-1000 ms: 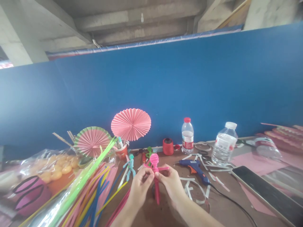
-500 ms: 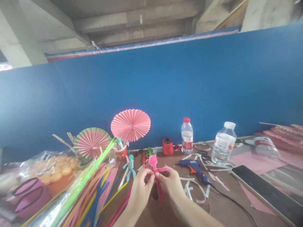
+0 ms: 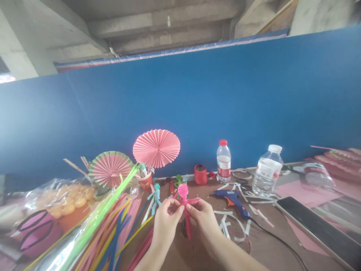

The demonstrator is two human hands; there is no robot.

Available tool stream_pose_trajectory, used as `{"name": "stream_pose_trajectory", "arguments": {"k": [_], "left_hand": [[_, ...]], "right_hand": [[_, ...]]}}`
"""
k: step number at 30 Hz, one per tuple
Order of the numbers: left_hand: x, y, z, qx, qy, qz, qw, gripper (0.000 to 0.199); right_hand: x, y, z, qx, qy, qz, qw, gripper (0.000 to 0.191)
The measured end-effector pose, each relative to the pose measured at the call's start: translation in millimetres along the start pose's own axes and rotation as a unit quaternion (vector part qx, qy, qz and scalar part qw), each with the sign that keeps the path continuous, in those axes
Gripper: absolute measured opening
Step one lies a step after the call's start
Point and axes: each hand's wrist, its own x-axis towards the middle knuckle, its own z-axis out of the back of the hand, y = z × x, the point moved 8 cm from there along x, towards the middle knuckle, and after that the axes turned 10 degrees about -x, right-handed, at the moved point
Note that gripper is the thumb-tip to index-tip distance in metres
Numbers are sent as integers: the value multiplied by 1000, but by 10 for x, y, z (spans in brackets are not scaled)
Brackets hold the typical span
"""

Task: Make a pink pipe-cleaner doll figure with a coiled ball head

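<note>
Between my hands is a bright pink pipe cleaner figure (image 3: pixel 183 191), upright, with a coiled round head, arms out to the sides and legs hanging down. My left hand (image 3: pixel 170 216) pinches it at the arm and body on its left side. The fingers of my right hand (image 3: pixel 201 214) are closed on its other arm, close to the chest. A turquoise pipe cleaner figure (image 3: pixel 155 197) stands just left of my left hand. Loose pink pipe cleaners (image 3: pixel 142 248) lie below my left wrist. My fingers cover part of the pink figure's middle.
A blue glue gun (image 3: pixel 232 199) with a black cord lies right of my hands among white paper strips. Behind stand a red-capped bottle (image 3: pixel 223 165), a white-capped bottle (image 3: pixel 267 175) and pleated pink fans (image 3: pixel 156 148). Coloured pipe cleaners (image 3: pixel 113 233) fill the left; a phone (image 3: pixel 318 229) lies right.
Both hands keep hold of the pink figure in nearly the same place. Its legs show more sharply now, and the view has shifted very slightly.
</note>
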Motion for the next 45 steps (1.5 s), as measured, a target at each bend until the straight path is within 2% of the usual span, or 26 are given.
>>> {"name": "stream_pose_trajectory", "arguments": {"k": [6,15,22,27,30,33,35,37,41,45], "left_hand": [[5,67,-43,-100,5,34,994,22],[-6,48,-42,-116,-2,47,992,19],[7,1,-70,-135,32,75,987,17],[3,-13,-110,-157,58,79,983,16],[-10,-4,-142,-231,81,108,964,14],[-23,73,-111,-313,70,173,931,19],[-30,120,-86,-339,69,211,914,21],[-37,133,-90,-344,94,234,904,23],[-48,158,-96,-275,136,253,917,19],[-26,222,-52,-237,112,250,932,17]], "right_hand": [[-17,51,-14,1,3,1,1000,24],[-13,57,16,-14,-1,-5,1000,23],[23,-46,-21,4,17,-34,999,35],[31,37,-23,-3,23,-24,999,35],[30,131,-26,-35,41,-10,999,30],[38,216,-33,-81,67,9,994,25],[50,253,-31,-122,81,26,989,22],[62,268,-16,-168,85,44,981,21],[58,273,-1,-236,86,67,966,18],[18,348,-26,-327,91,120,933,16]]}}
